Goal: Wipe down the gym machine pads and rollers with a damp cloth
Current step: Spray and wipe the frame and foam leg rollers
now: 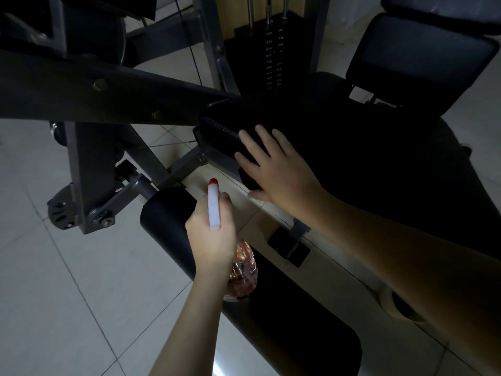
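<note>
A black stack of rectangular weight plates (267, 61) stands at the top centre, threaded by shiny metal guide rods (283, 8). A thin dark cable (193, 58) hangs left of the stack. Pale square floor tiles (67, 280) spread well below and left of it. A small flat black rectangular object, possibly a phone (288, 246), lies far below the stack on a cream-coloured frame beam (333, 270).

place: gym | evidence: weight stack (273, 58), padded seat (417, 63), tiled floor (67, 294)
</note>
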`<state>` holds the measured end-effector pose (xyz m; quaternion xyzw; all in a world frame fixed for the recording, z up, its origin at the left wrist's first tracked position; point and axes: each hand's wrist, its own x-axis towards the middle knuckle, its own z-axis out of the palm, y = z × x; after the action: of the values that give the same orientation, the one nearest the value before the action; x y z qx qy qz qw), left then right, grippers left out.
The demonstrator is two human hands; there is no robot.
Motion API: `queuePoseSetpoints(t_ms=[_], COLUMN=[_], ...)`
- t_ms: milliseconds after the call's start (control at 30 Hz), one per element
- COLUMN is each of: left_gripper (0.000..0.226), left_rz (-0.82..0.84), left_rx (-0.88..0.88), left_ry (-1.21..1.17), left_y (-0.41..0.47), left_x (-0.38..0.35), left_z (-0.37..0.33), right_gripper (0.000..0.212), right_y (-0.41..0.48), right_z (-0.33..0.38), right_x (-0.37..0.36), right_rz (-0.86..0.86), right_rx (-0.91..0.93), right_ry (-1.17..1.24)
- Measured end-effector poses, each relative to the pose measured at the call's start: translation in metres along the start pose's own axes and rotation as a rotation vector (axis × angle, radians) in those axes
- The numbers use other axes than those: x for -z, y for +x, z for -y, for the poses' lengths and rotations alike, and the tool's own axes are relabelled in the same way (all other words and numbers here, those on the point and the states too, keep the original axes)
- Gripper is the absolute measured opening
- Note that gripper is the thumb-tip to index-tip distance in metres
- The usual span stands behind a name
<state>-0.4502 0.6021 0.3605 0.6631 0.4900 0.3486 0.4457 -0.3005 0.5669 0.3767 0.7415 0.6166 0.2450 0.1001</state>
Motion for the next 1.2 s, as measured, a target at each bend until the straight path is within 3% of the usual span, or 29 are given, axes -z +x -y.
queuePoseSetpoints(t_ms=[100,200,500,633,867,1033,1200], left_gripper=[0.027,0.027,0.031,0.032,0.021,0.025,0.022], left_rz=[-0.011,-0.013,0.015,0.015,0.057,0.062,0.044], left_rx=[0.077,0.11,0.078,0.061,-0.029,-0.055,-0.017], left_ry=[-0.039,-0.065,-0.087,-0.062,0.003,0.028,-0.016], left_y=[0.001,0.001,-0.001,-0.004,-0.003,0.001,0.0], left_x=[0.003,0.004,0.005,0.006,0.002,0.002,0.004], left_z=[-0.001,-0.001,0.001,-0.002,0.001,0.002,0.002], right_gripper=[0.082,0.067,0.044,0.062,0.089,0.069,0.065], right_y=[-0.026,-0.042,0.031,0.045,0.004,0.005,0.009], right_z=[-0.014,-0.025,0.0,0.002,-0.011,-0.008,0.0], right_x=[-0.004,-0.007,0.004,0.013,0.007,0.008,0.002], right_rz=[0.008,0.0,-0.086,0.075,0.073,0.063,0.002], right_rx=[0.214,0.319,0.166,0.062,0.143,0.108,0.068], right_ry=[-0.078,-0.154,0.156,0.265,0.164,0.172,0.169])
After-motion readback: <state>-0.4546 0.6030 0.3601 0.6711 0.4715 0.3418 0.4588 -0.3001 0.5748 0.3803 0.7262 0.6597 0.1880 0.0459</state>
